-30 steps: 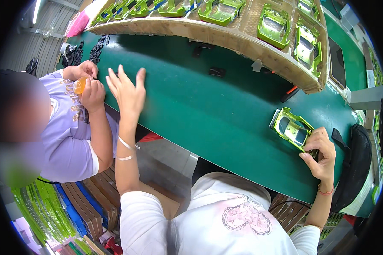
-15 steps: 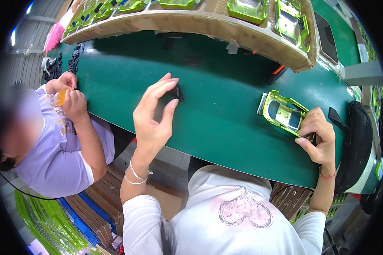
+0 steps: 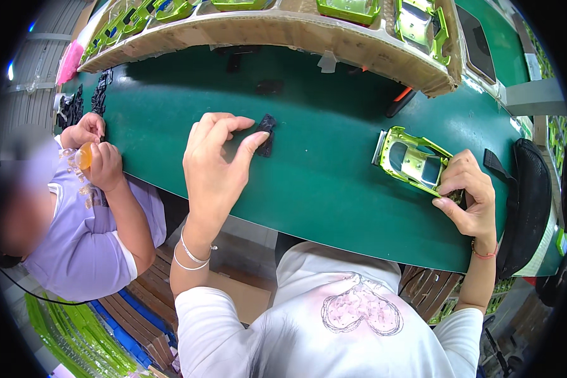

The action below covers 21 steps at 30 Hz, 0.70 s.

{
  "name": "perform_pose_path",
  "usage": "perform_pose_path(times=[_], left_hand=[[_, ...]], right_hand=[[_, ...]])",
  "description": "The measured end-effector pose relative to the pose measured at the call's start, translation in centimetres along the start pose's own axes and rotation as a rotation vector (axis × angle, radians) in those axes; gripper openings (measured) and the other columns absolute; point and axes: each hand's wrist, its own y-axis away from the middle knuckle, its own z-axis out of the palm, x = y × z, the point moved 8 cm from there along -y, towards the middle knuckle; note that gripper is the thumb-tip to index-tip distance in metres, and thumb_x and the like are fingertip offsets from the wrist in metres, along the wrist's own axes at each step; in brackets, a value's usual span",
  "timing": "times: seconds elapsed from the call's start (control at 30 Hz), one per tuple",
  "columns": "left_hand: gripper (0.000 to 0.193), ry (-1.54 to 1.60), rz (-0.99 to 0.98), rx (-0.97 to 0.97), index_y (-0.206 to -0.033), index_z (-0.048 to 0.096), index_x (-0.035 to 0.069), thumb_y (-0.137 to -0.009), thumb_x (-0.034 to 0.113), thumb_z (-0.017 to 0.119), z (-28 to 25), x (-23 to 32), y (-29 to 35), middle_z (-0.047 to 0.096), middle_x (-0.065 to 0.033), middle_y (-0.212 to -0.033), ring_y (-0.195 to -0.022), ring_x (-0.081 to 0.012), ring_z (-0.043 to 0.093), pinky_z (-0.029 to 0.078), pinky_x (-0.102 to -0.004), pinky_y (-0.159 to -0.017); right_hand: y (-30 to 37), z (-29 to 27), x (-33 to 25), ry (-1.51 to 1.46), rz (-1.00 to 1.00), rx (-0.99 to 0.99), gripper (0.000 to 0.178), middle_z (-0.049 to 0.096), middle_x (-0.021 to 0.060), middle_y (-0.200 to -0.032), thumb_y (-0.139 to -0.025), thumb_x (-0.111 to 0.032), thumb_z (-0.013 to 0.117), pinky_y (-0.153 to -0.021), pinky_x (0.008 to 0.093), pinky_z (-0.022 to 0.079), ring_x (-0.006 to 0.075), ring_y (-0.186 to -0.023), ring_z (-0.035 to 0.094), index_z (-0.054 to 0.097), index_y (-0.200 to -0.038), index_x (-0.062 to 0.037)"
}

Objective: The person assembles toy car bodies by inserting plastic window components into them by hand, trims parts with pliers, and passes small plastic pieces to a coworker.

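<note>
My left hand (image 3: 217, 160) hovers over the table left of centre, thumb and fingers curved apart with a gap between them. A small black strip-shaped piece (image 3: 266, 140) lies just past its fingertips; the thumb tip overlaps its edge in view, and I cannot tell whether they touch. At the right, my right hand (image 3: 469, 195) grips the near right end of a lime-green toy car body (image 3: 414, 165) between thumb and fingers. Clear window areas and a pale roof show on the car body, which is tilted with its other end pointing left.
A long cardboard tray (image 3: 277, 34) of green car bodies spans the far side of the green table (image 3: 321, 195). Near it lies an orange-and-black tool (image 3: 401, 102). A black pouch (image 3: 528, 208) sits at the right edge. To the left, another person (image 3: 88, 220) handles an orange object (image 3: 84, 156).
My left hand has shifted slightly left, and more of the black piece shows beyond its fingertips. The right hand still grips the car body. The whole view has shifted a little.
</note>
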Motion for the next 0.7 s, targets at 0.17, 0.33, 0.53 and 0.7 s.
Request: perform_pose_path(times=[0.17, 0.33, 0.53, 0.7], left_hand=[[0.018, 0.021, -0.002, -0.067, -0.098, 0.074, 0.001, -0.083, 0.007, 0.083, 0.2, 0.0, -0.5, 0.068, -0.0082, -0.098, -0.083, -0.0202, 0.061, 0.049, -0.0319, -0.070], [0.017, -0.095, 0.184, -0.023, -0.101, 0.074, 0.000, -0.086, 0.005, 0.080, 0.0, 1.6, 0.1, 0.070, -0.0090, -0.101, -0.081, -0.0197, 0.064, 0.051, -0.0307, -0.068], [0.016, -0.398, 0.351, -0.066, -0.101, 0.073, -0.001, -0.087, 0.007, 0.077, 0.7, 4.0, -0.1, 0.064, -0.0088, -0.100, -0.087, -0.0249, 0.064, 0.056, -0.0365, -0.072], [0.015, -0.534, 0.421, -0.059, -0.102, 0.074, -0.002, -0.088, -0.001, 0.074, 1.1, 4.4, 0.1, 0.068, -0.0104, -0.100, -0.084, -0.0280, 0.068, 0.055, -0.0351, -0.071]], right_hand=[[0.1, -0.2, 0.0, -0.004, 0.004, -0.003, 0.019, 0.067, 0.0049, -0.082, -0.071, -0.004, 0.083, -0.081, 0.0371, 0.048, 0.0250, -0.082, 0.060, 0.068, -0.083, -0.0059], [0.1, -0.1, 0.2, -0.009, 0.005, -0.006, 0.019, 0.067, 0.0052, -0.082, -0.071, -0.004, 0.083, -0.081, 0.0371, 0.048, 0.0249, -0.082, 0.060, 0.069, -0.083, -0.0058], [0.2, -0.2, 0.0, -0.003, -0.003, -0.006, 0.020, 0.067, 0.0055, -0.082, -0.071, -0.003, 0.084, -0.081, 0.0371, 0.048, 0.0251, -0.083, 0.060, 0.069, -0.084, -0.0053], [0.1, -0.1, -0.2, 0.005, -0.018, -0.007, 0.020, 0.067, 0.0060, -0.083, -0.072, -0.002, 0.084, -0.081, 0.0374, 0.048, 0.0256, -0.084, 0.060, 0.069, -0.085, -0.0045]])
